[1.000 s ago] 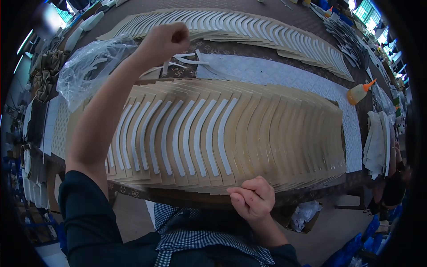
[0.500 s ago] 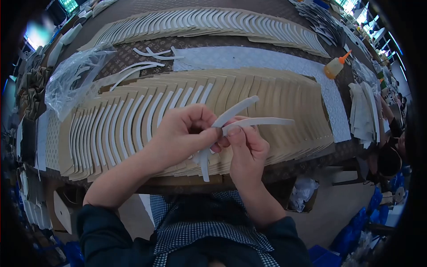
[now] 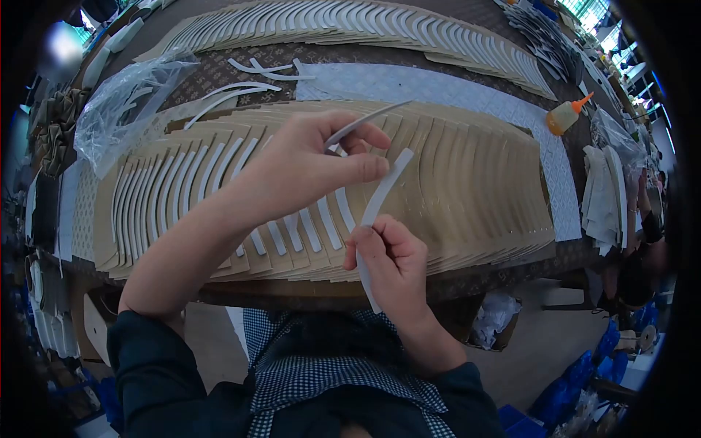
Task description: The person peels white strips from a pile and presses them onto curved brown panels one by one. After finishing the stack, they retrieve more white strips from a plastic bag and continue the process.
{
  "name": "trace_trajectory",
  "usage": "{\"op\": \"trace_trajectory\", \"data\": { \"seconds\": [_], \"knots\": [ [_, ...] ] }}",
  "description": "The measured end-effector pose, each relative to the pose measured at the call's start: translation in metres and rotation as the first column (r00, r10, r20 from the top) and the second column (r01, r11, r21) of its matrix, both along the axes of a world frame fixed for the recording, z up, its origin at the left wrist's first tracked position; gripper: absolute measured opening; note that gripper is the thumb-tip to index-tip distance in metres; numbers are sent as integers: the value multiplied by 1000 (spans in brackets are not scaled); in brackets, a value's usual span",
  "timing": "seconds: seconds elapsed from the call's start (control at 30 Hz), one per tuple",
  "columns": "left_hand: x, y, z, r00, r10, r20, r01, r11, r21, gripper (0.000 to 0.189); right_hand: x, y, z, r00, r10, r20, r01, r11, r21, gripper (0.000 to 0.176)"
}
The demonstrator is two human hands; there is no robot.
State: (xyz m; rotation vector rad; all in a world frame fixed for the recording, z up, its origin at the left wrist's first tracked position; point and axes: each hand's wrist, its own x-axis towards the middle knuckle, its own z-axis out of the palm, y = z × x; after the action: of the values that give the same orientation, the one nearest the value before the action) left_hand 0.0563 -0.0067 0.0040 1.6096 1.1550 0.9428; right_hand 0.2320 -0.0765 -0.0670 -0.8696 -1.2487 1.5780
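My left hand [image 3: 314,157] is raised over the tan pieces, with a curved white strip [image 3: 369,122] held among its fingers and its thumb stretched toward the right. Lower and to the right, my right hand [image 3: 392,259] pinches another curved white strip [image 3: 385,188] between thumb and fingers. That strip stands up toward my left thumb, and its lower end hangs below the hand. Beneath both hands lies a long fan of overlapping tan pieces [image 3: 475,182]. White strips [image 3: 212,171] lie on the pieces at the left and middle; the right part shows bare tan.
A second row of tan pieces with white strips [image 3: 321,29] spans the back. Loose strips [image 3: 234,95] and a clear plastic bag [image 3: 117,124] lie at the left. A glue bottle with an orange tip [image 3: 566,117] stands at the right, near a pile of pale pieces [image 3: 602,193].
My hands have moved apart, the left up, the right down. The strips that crossed between them are now separate, one in each hand. The view has shifted slightly.
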Motion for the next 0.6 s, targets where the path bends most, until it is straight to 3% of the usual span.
{"op": "trace_trajectory", "data": {
  "seconds": [0.03,0.17,0.27,0.37,0.47,0.6],
  "knots": [
    [3,4,-6,1000,-23,-17,24,997,76,21,0,0,-3,1000,25,3,-25,1000,1,16],
    [3,13,-1,1000,-4,-10,4,999,-39,17,5,2,-4,990,89,109,-93,995,36,12],
    [-6,25,-2,999,16,-52,-19,998,-57,15,7,-4,-6,976,-55,211,42,997,67,15],
    [-19,41,-14,993,53,-107,-56,998,-33,17,16,-9,-10,934,-173,314,103,968,227,25],
    [-25,53,-19,996,75,-49,-83,982,-172,18,22,-14,-17,860,-339,381,150,883,445,25],
    [-19,59,-22,997,65,-37,-72,967,-243,18,18,1,-14,840,-430,331,97,719,688,23]
  ]
}}
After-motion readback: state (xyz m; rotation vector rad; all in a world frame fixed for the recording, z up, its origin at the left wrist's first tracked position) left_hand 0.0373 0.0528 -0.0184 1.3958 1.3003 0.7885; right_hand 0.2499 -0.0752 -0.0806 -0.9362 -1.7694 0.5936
